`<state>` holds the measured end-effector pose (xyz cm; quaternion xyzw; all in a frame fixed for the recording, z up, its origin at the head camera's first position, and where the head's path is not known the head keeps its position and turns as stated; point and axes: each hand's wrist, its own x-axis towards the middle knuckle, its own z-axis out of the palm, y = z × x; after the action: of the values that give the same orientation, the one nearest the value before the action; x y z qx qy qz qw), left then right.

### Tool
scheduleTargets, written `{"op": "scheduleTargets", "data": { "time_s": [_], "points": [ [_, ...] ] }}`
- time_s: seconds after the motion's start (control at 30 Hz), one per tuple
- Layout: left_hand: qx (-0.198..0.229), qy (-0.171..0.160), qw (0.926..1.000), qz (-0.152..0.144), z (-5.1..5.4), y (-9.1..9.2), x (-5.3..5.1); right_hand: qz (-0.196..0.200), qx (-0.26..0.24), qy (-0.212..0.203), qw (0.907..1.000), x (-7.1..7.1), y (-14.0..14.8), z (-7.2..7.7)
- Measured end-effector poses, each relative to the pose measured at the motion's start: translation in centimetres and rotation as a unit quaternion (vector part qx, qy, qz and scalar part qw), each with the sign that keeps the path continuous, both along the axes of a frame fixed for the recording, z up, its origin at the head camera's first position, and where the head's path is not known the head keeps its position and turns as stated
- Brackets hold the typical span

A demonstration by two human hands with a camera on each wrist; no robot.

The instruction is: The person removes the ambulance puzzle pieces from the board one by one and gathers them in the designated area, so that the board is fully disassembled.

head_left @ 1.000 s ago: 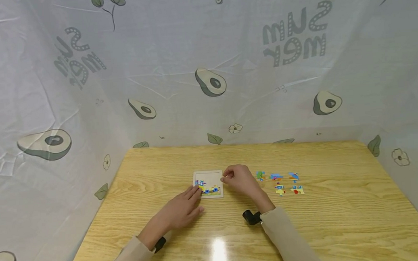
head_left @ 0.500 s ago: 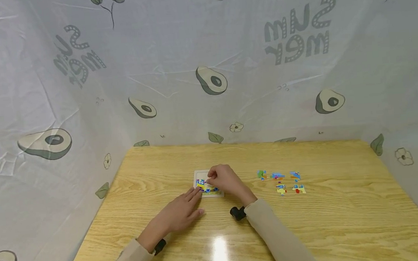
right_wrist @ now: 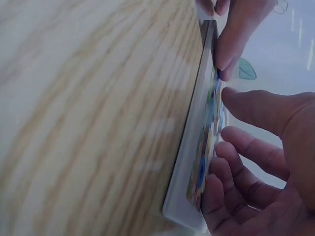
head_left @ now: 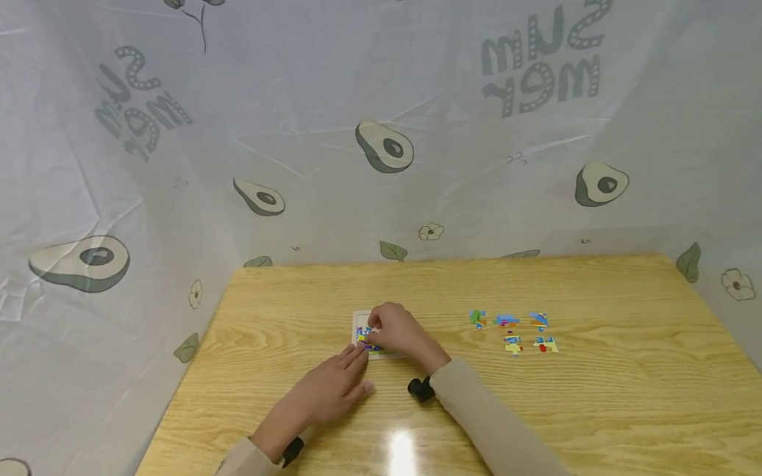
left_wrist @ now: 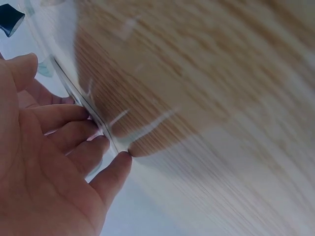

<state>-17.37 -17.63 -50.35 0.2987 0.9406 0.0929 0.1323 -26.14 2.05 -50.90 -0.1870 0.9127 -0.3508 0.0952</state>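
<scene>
A white puzzle frame [head_left: 361, 317] lies on the table, partly filled with colourful pieces along its lower part. Over its middle, my right hand [head_left: 401, 332] is bent down; in the right wrist view its thumb and index finger pinch a puzzle piece [right_wrist: 222, 114] at the surface of the picture, and the other fingers curl beside it. My left hand [head_left: 328, 388] rests with extended fingers on the frame's lower left corner. The left wrist view has its fingertips against the thin edge of the frame [left_wrist: 78, 98]. My right hand hides much of the picture.
Several loose pieces lie on the table [head_left: 630, 383] to the right: a green one [head_left: 477, 318], two blue ones [head_left: 506, 321] and two yellowish ones [head_left: 545, 344] nearer me. A printed curtain [head_left: 483, 186] surrounds the table's back and sides.
My right hand has moved left from beside the frame's right edge to over its middle and left part. My left hand has stayed at the lower left corner.
</scene>
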Motion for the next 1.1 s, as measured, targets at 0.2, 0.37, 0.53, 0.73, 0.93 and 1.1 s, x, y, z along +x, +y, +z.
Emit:
{"op": "scheduleTargets", "data": {
  "time_s": [0.2, 0.37, 0.53, 0.73, 0.93, 1.1],
  "points": [
    [0.004, 0.0, 1.0, 0.0, -0.02, 0.15, 0.08, -0.009, 0.006, -0.002, 0.9999, 0.12, -0.39, -0.15],
    [0.001, 0.001, 1.0, 0.001, 0.07, 0.25, 0.12, -0.002, -0.012, -0.011, 0.9999, 0.13, -0.33, -0.23],
    [-0.002, -0.008, 0.9999, 0.008, 0.23, 0.32, 0.27, 0.001, -0.026, -0.052, 0.9983, 0.11, -0.26, -0.33],
    [-0.005, -0.015, 0.9999, 0.006, 0.56, 0.45, 0.44, -0.012, -0.039, -0.088, 0.9953, -0.06, -0.16, -0.44],
    [-0.008, -0.002, 1.0, 0.004, 0.77, 0.63, 0.42, -0.016, -0.055, -0.075, 0.9955, -0.13, -0.13, -0.67],
    [-0.01, 0.005, 0.9999, 0.003, 0.74, 0.69, 0.38, -0.017, -0.065, -0.062, 0.9958, -0.12, -0.11, -1.0]
  ]
}}
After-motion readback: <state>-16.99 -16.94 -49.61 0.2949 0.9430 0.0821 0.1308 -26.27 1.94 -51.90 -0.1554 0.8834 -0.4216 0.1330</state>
